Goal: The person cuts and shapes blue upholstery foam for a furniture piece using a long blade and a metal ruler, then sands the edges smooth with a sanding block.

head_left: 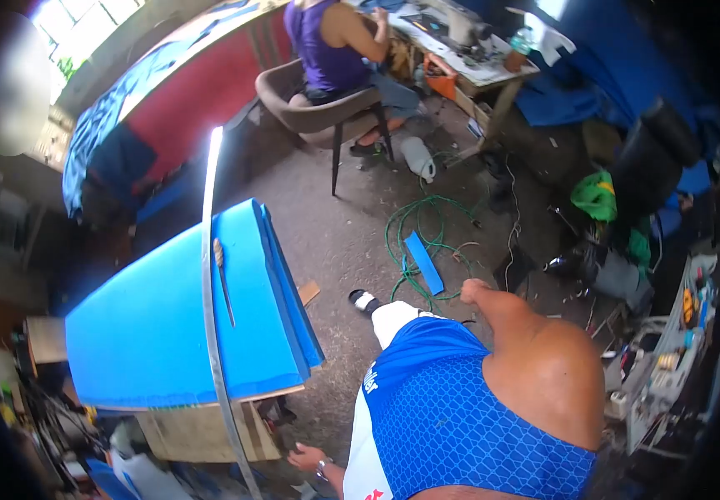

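Note:
My left hand, with a watch at the wrist, is low in the view beside the workbench, its fingers apart and nothing in them. My right hand hangs over the floor near the green cable, its fingers curled in, with no object visible in it. A stack of blue sheet material lies on the bench to the left. Across it runs a long metal strip. Next to the strip on the blue sheet is a thin pointed tool with a wrapped handle. Neither hand touches the stack.
A person in a purple top sits on a chair at a cluttered table. Green cable and a blue strip lie on the floor. A white jug stands near the table. Shelves with tools are at the right.

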{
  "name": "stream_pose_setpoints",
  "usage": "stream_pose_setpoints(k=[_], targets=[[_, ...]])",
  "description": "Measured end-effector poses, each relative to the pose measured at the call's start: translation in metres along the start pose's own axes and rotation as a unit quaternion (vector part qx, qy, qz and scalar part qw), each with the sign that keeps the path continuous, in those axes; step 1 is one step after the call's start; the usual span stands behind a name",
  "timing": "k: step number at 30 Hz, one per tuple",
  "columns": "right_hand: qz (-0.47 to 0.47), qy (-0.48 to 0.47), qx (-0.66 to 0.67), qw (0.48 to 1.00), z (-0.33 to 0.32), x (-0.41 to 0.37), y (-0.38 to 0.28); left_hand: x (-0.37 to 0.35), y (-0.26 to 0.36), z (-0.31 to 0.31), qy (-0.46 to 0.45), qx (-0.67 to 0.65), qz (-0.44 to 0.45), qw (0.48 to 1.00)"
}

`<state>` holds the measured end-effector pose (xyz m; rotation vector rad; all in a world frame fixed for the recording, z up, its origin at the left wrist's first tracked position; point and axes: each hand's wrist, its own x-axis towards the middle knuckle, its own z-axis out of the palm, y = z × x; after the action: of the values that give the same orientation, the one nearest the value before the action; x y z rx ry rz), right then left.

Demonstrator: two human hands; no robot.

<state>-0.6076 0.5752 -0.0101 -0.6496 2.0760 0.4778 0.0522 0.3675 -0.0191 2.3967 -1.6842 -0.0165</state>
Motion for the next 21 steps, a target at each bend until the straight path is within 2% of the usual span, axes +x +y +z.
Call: stream_pose_setpoints(k=[1, 2, 3, 4, 5, 6, 8, 9, 11, 13, 15, 18, 21], targets=[[0.043, 0.011, 0.063, 0.997, 0.002, -0.016, 0.004, 0.025, 0.027, 0.006, 0.066, -0.012, 0.069, 0.995], [0.083, 0.02, 0.123, 0.989, 0.006, -0.026, 0.006, 0.051, 0.076, -0.009, -0.009, -0.089, 0.059, 0.994], [0.12, 0.027, 0.18, 0.976, 0.012, -0.028, 0.007, 0.072, 0.11, 0.002, 0.018, -0.092, 0.102, 0.99], [0.102, 0.012, 0.171, 0.98, 0.028, -0.012, 0.002, 0.084, 0.153, -0.002, 0.026, -0.094, 0.157, 0.983], [0.084, -0.002, 0.161, 0.983, 0.046, 0.01, -0.007, 0.088, 0.203, -0.018, -0.018, -0.103, 0.137, 0.985], [0.066, -0.014, 0.149, 0.986, 0.056, 0.023, -0.015, 0.097, 0.226, -0.009, -0.034, -0.114, 0.135, 0.984], [-0.013, -0.039, 0.189, 0.981, 0.047, 0.033, -0.04, 0.115, 0.277, 0.022, -0.068, -0.142, 0.129, 0.979], [-0.021, -0.019, 0.186, 0.982, 0.035, 0.035, -0.041, 0.121, 0.293, 0.03, -0.135, -0.121, 0.094, 0.979], [-0.034, 0.017, 0.185, 0.982, 0.009, 0.039, -0.04, 0.131, 0.317, 0.04, -0.268, -0.073, 0.025, 0.96], [-0.056, 0.054, 0.189, 0.979, -0.01, 0.082, -0.026, 0.107, 0.353, 0.006, -0.295, 0.065, 0.04, 0.952], [-0.103, 0.078, 0.225, 0.966, -0.007, 0.156, -0.008, 0.108, 0.323, 0.055, -0.153, 0.113, 0.088, 0.978], [-0.015, 0.178, 0.424, 0.888, -0.046, 0.161, 0.019, 0.119, 0.325, 0.038, -0.243, 0.097, 0.064, 0.963], [0.012, 0.171, 0.424, 0.889, -0.073, 0.173, 0.039, 0.138, 0.332, 0.044, -0.255, 0.092, 0.001, 0.963]])
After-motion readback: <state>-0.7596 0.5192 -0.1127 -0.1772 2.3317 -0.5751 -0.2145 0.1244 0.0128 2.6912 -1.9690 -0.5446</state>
